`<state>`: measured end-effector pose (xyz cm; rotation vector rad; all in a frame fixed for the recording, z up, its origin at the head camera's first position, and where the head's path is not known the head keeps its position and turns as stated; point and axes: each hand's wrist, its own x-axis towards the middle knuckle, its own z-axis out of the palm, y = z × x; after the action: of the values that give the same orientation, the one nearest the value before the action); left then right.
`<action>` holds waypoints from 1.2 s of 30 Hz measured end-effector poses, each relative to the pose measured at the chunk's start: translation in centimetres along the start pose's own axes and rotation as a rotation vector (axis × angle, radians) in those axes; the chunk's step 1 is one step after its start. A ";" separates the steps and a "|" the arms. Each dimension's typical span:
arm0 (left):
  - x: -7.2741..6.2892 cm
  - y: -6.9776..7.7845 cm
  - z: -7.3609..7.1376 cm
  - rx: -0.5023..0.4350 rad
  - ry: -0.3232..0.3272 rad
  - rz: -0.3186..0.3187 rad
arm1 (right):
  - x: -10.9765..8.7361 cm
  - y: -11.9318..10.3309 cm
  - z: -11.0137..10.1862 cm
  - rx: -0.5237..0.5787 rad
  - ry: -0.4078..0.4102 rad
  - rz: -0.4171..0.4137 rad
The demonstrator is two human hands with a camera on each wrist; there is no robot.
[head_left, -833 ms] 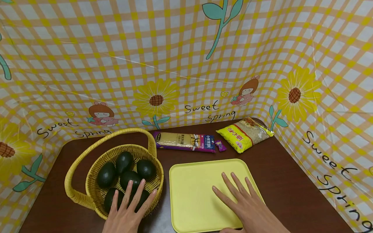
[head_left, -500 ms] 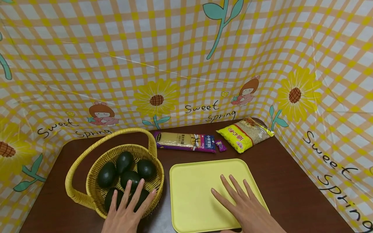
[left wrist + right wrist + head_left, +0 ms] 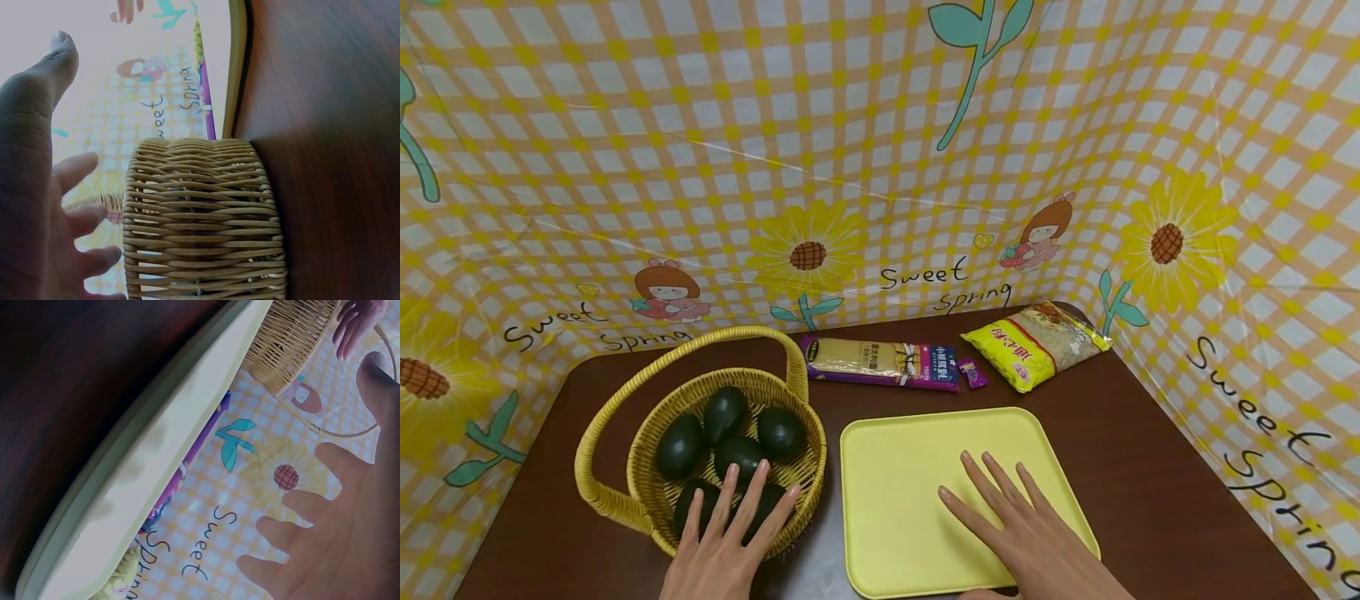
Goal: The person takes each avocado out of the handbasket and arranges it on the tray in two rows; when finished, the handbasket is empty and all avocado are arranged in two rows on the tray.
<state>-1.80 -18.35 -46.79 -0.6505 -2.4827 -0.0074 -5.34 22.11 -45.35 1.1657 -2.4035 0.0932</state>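
My left hand (image 3: pixel 718 542) hovers with spread fingers over the near side of a yellow wicker basket (image 3: pixel 203 219), whose arched handle (image 3: pixel 797 379) stands upright. Several dark green avocados (image 3: pixel 681 447) lie inside; my fingers partly cover the nearest ones in the head view. In the left wrist view the fingers are above the basket's rim and grip nothing. To the right, my right hand (image 3: pixel 1037 537) is held with fingers apart over a pale yellow rectangular tray (image 3: pixel 895 483). The right wrist view shows its fingers (image 3: pixel 306 506) raised above the tray, holding nothing.
Behind the tray lies a purple pack of pasta (image 3: pixel 880 363), with a small purple packet (image 3: pixel 973 373) at its right end. A yellow, partly see-through bag (image 3: pixel 1033 346) is at the back right. Checked cloth walls (image 3: pixel 865 167) enclose the dark brown table (image 3: pixel 1150 475).
My right hand has drifted slightly left and toward me over the tray. The left hand stays over the basket. The head view has shifted a little.
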 end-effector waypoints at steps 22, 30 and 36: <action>-1.6 -0.3 -1.4 -0.119 0.252 -0.094 | 4.9 -1.4 -1.6 0.128 -0.063 -0.044; -3.3 -1.4 -1.9 -0.147 0.205 -0.177 | 8.4 -1.0 -1.3 0.131 -0.094 -0.110; -4.3 -1.9 -1.6 -0.170 0.240 -0.227 | 11.0 -0.9 -0.8 0.129 -0.123 -0.150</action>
<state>1.29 -22.16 -47.46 -0.4051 -2.3240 -0.3645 -10.19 13.71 -39.95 1.4450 -2.4362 0.1342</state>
